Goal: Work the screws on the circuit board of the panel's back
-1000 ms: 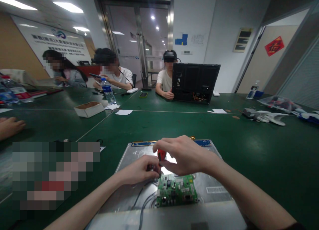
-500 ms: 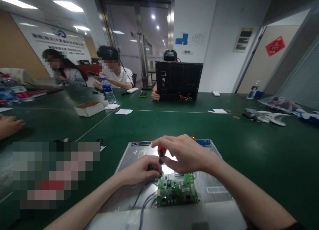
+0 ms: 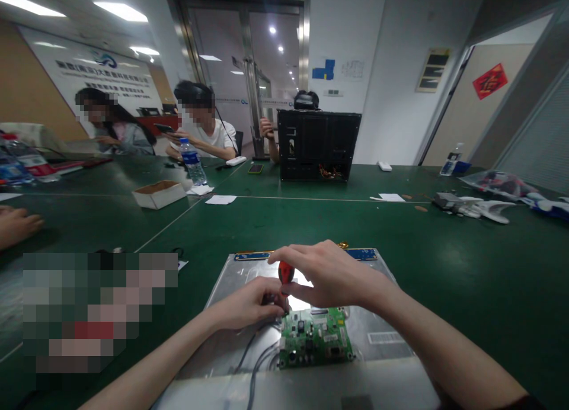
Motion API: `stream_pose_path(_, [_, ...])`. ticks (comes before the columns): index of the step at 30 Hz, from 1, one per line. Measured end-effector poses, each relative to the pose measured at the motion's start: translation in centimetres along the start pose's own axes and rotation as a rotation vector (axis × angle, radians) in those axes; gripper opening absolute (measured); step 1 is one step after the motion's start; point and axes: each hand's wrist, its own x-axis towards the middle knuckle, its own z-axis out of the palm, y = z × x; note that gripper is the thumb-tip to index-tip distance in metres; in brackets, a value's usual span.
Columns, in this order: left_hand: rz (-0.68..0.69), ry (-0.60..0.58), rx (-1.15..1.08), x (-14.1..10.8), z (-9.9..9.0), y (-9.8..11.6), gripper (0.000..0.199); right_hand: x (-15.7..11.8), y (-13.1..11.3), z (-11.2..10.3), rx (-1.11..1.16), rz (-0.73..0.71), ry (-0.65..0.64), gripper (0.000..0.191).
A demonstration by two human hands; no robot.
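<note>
A screwdriver [image 3: 285, 272] with a red and black handle stands nearly upright at the back left corner of a green circuit board [image 3: 316, 337]. My right hand [image 3: 331, 275] grips its handle from above, thumb on the near side and forefinger stretched over the top. Low down by the shaft, my left hand [image 3: 255, 300] is closed, fingers curled at the screwdriver's lower end; the exact contact and the tip are hidden. The board lies on the silvery back of a flat display panel [image 3: 386, 354]. Grey cables [image 3: 253, 374] run from the board's left side.
Across the green table [image 3: 444, 268], a person sits behind an upright black monitor casing [image 3: 320, 146]. Two other people sit at the far left. A white box [image 3: 160, 195], a water bottle [image 3: 192, 162] and paper slips [image 3: 221, 199] lie ahead; another person's hand [image 3: 20, 225] rests at left.
The screwdriver handle has turned and shifted slightly left with my right fingers. My left hand stays in place. Across the table, the person's hand has risen from the casing's lower edge.
</note>
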Motion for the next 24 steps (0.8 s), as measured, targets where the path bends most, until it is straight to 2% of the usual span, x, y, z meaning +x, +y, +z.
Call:
stream_pose_path(11, [0.006,0.026,-0.036,0.36,-0.01,-0.7,0.01,-0.17,-0.16,-0.42,0.034,-0.005,0.002,0.034])
stream_pose_path(18, [0.01,0.018,-0.045,0.16,0.01,-0.28,0.009,0.04,0.07,0.19,-0.032,-0.002,0.039,0.024])
stream_pose_path(24, [0.059,0.03,-0.063,0.34,-0.04,0.17,0.005,-0.23,0.03,-0.35,0.008,-0.021,0.022,0.023])
